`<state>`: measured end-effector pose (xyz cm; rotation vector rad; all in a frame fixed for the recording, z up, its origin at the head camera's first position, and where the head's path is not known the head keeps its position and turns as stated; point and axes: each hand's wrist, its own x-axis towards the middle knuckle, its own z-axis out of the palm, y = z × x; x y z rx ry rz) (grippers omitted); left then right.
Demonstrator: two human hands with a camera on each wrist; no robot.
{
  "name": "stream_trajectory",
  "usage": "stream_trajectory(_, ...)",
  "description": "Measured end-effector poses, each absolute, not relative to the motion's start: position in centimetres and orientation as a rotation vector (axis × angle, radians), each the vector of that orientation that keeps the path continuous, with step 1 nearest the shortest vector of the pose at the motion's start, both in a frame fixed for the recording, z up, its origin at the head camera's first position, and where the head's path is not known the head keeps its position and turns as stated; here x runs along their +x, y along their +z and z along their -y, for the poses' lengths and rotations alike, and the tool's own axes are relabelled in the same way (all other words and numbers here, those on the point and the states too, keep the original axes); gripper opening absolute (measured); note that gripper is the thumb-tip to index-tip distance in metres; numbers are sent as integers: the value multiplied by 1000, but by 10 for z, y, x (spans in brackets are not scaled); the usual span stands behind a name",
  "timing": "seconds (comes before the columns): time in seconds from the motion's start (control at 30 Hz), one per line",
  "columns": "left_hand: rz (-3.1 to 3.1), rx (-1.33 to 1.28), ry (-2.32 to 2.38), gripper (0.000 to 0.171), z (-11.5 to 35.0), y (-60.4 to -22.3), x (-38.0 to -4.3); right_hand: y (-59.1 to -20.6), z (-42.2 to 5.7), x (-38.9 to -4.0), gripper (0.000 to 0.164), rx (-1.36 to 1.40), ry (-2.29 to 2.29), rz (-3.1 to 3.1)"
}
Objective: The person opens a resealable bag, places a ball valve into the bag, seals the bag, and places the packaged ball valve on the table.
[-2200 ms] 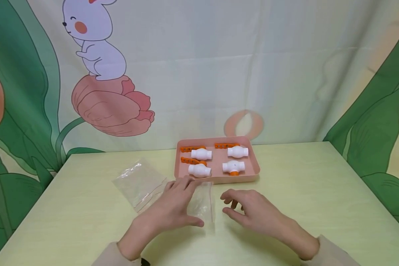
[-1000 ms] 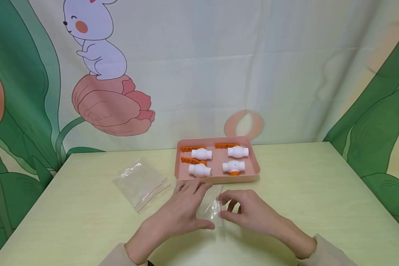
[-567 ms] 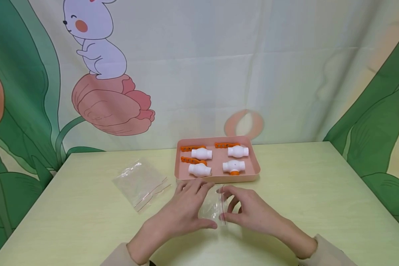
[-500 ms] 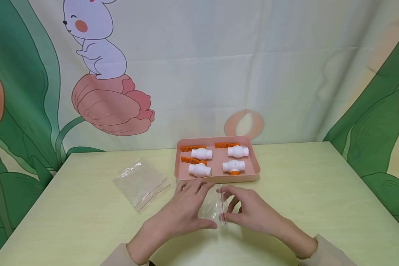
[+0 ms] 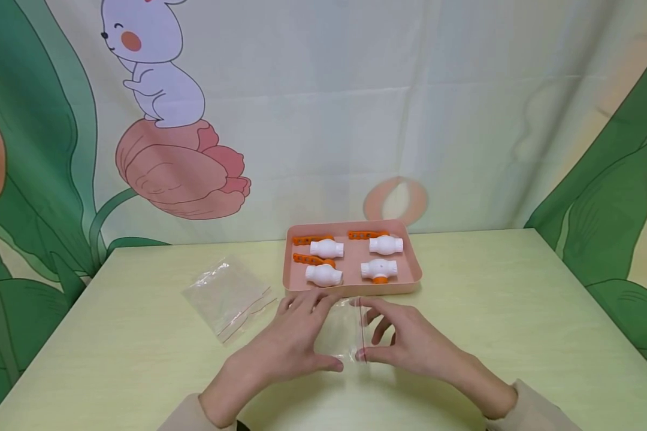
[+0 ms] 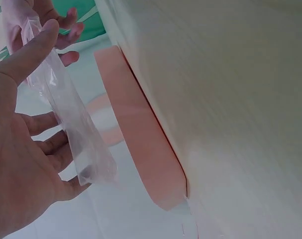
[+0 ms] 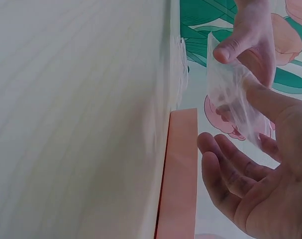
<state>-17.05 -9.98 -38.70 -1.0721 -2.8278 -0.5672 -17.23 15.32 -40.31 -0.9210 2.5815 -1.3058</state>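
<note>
A clear zip bag (image 5: pixel 338 336) with a red seal line hangs between both hands in front of the tray. My left hand (image 5: pixel 288 342) holds its left part, thumb at the near edge and fingers at the far edge. In the right wrist view the left thumb lies against the plastic (image 7: pixel 223 82). My right hand (image 5: pixel 420 338) grips the sealed end, index finger at the far corner and thumb at the near one, with its other fingers curled free. Seen from the left wrist, the bag (image 6: pixel 73 114) is raised off the table and looks flat, with nothing inside.
Behind the hands stands a pink tray (image 5: pixel 353 291) with several white valves (image 5: pixel 324 275) that have orange handles (image 5: pixel 313 260). A second clear zip bag (image 5: pixel 226 296) lies on the table (image 5: pixel 113 359) at left. A printed curtain (image 5: pixel 313 120) hangs behind the table.
My right hand, apart from the bag at first, has come to its sealed end and taken hold. Since half a second ago the right fingers have spread and the bag looks flatter; the left hand shifted slightly left.
</note>
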Motion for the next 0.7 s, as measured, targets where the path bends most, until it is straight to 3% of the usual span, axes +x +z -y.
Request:
stream_trajectory(0.5, 2776, -1073, -616, 93, 111, -389, -175, -401, -155, -173, 67, -961, -1381, -2586)
stream_trajectory(0.7, 2770, -1074, -517, 90, 110, -390, -175, -402, -155, -172, 42, -968, -1341, -2749)
